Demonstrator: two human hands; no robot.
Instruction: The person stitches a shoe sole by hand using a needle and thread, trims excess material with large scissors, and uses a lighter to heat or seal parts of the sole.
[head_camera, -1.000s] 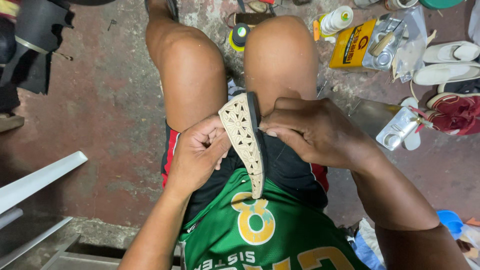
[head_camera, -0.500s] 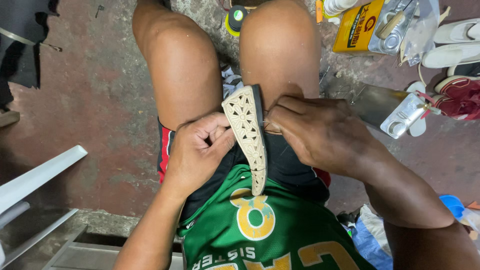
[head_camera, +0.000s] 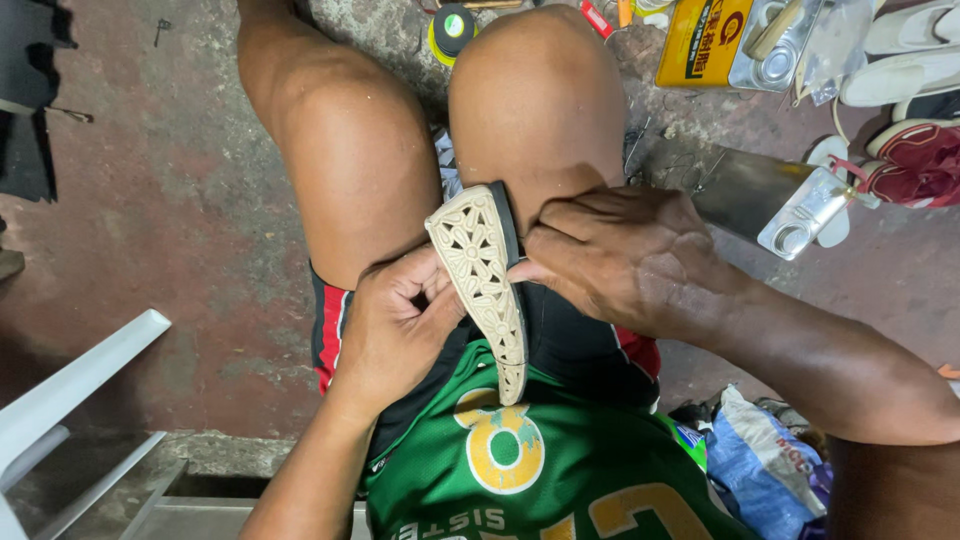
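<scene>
Gripping cream patterned shoe sole (head_camera: 480, 285) edge-up over lap, between thighs: left hand (head_camera: 395, 335) curled on one side, right hand (head_camera: 620, 260) pinching black edge. Risk: narrow edge grip slips, sole twists loose.

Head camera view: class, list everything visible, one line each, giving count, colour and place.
shoe sole: one, cream with cut-out pattern and black edge, held on the lap between the knees.
yellow can: one, yellow, floor at top right.
metal cans: two, silver, one right of the knee, one by the yellow can.
tape roll: one, black and yellow, top centre floor.
shoes: several, white and red, far right.
plastic bag: one, blue-white, lower right.
white frame: one, lower left.
left hand: gripping the sole's left side.
right hand: pressing its right edge.
</scene>
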